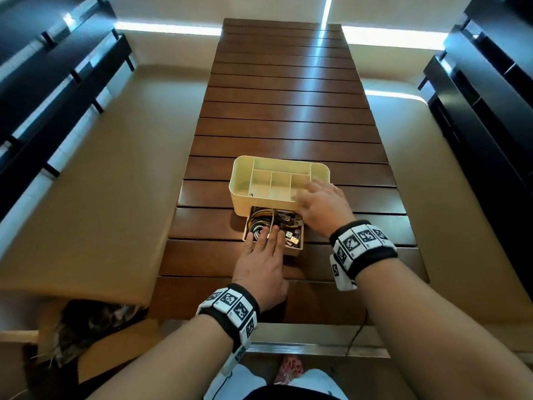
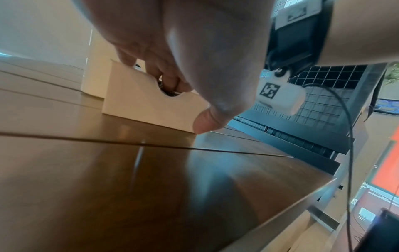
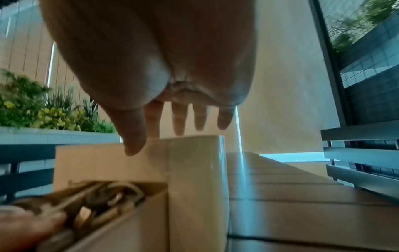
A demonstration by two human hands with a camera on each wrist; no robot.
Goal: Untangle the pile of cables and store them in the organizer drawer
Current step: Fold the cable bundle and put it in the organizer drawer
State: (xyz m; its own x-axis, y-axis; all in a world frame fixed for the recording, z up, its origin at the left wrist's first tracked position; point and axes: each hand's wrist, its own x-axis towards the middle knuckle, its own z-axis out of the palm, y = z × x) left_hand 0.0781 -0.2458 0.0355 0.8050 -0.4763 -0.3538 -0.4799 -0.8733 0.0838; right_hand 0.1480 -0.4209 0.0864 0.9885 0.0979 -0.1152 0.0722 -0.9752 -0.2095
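A cream organizer [image 1: 245, 171] with several top compartments stands on the slatted wooden table [image 1: 288, 111]. Its drawer [image 1: 294, 251] is pulled out toward me and holds a bundle of cables [image 1: 277, 220] with several USB plugs. My left hand [image 1: 266, 241] lies flat over the drawer's near end, with straight fingers pressing down on the cables. In the left wrist view, my left hand's fingers [image 2: 170, 80] reach over the drawer front [image 2: 138, 102] at its notch. My right hand [image 1: 314, 194] rests spread and open on the organizer's near right corner [image 3: 194, 162].
Dark slatted benches [image 1: 57, 96] flank the table on both sides. A thin black wire [image 1: 357, 333] hangs off the table's near edge. A cardboard box with dark contents [image 1: 92, 321] sits on the floor at the lower left.
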